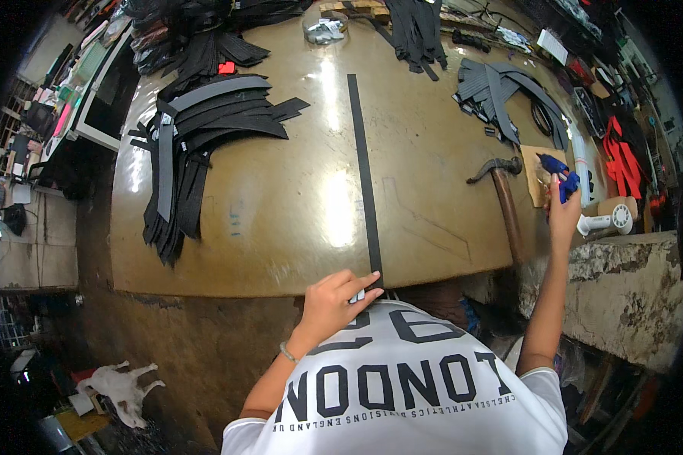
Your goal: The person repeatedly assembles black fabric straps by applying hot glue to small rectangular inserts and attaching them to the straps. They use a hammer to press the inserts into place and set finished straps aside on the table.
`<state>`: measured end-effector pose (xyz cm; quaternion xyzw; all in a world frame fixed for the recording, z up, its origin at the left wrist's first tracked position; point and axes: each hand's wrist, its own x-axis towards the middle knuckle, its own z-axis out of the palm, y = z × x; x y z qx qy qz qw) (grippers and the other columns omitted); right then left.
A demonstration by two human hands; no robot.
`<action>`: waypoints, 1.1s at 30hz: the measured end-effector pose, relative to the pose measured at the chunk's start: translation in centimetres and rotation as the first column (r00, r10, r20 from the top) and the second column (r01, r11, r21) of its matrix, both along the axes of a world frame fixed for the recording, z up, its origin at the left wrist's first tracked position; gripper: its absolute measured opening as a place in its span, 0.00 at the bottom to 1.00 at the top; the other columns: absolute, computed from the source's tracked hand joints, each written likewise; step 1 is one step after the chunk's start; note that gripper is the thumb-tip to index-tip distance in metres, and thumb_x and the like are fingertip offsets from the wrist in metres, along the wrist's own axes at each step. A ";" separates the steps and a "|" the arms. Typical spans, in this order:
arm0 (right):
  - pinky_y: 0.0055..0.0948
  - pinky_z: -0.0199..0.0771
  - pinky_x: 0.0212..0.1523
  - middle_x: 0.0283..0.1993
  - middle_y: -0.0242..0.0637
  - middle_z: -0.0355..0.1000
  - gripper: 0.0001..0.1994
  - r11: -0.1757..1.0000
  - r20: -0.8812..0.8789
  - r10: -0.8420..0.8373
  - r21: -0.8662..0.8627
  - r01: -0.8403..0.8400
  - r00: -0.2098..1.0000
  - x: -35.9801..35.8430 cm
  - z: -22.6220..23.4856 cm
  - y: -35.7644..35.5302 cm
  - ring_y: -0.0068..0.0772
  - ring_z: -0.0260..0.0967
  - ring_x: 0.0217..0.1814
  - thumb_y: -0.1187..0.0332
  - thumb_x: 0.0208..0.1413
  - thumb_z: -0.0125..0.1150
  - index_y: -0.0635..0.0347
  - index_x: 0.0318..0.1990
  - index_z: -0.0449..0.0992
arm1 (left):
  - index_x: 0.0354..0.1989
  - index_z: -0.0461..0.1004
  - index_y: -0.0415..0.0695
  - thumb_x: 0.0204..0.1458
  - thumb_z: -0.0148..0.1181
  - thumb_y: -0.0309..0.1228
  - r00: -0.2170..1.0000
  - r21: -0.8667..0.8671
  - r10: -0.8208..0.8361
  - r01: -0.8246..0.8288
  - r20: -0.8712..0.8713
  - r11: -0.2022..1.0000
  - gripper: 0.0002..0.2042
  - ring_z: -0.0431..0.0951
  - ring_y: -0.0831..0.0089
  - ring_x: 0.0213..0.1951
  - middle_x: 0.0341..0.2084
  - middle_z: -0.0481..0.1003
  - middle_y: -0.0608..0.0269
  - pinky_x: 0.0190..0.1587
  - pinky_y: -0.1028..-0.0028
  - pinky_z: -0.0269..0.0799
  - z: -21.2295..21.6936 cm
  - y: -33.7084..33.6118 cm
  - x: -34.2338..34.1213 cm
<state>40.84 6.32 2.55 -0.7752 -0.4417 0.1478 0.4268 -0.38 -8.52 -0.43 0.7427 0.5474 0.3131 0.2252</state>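
From where I stand, looking down over the person's head, a long black strip (363,167) lies nearly straight up the middle of the desk (273,227), its near end at the front edge. The left hand (338,303) has its fingertips on that end, probably to keep it from sliding, with a small pale piece (359,296) by the fingers; whether it is pinched or merely covered, I can't tell. The right hand (562,201) is wrapped round a blue glue gun (560,174) over a flat tan board (536,176), nozzle angled away from the body, which seems a sensible way to keep the tip off skin. A hammer (506,199) lies just left of the board, its handle toward the front edge, and a small white fan (607,221) sits just beyond the right wrist, so that side looks tight for the elbow. The left heap of strips (205,125) and the right heap of strips (484,95) both lie well apart from the middle strip, leaving sideways room along its length.
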 end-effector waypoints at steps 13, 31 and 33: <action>0.33 0.74 0.35 0.34 0.46 0.78 0.23 0.433 -0.018 0.898 -0.132 -0.892 0.439 -16.9 3.2 1.3 0.41 0.78 0.33 0.58 0.55 0.69 0.62 0.50 0.66 | 0.40 0.84 0.53 0.40 0.75 0.37 0.999 0.044 0.036 -0.035 -0.019 0.998 0.15 0.72 0.71 0.20 0.18 0.70 0.69 0.23 0.72 0.69 -0.5 0.0 0.2; 0.42 0.76 0.34 0.31 0.49 0.77 0.24 0.363 0.138 0.930 -0.184 -0.914 0.341 -18.3 2.1 5.5 0.52 0.77 0.33 0.54 0.56 0.66 0.63 0.49 0.66 | 0.41 0.83 0.54 0.45 0.72 0.39 0.999 0.060 0.023 -0.021 -0.045 0.998 0.14 0.71 0.71 0.20 0.19 0.67 0.68 0.22 0.71 0.67 -0.3 -0.1 0.3; 0.44 0.75 0.33 0.30 0.48 0.77 0.23 0.348 0.295 0.916 -0.257 -0.901 0.270 -18.6 2.5 5.0 0.52 0.77 0.31 0.55 0.55 0.66 0.62 0.48 0.66 | 0.41 0.83 0.54 0.45 0.72 0.39 0.999 0.077 0.028 -0.024 -0.042 0.997 0.14 0.71 0.70 0.20 0.19 0.67 0.68 0.23 0.71 0.67 -0.2 -0.1 0.3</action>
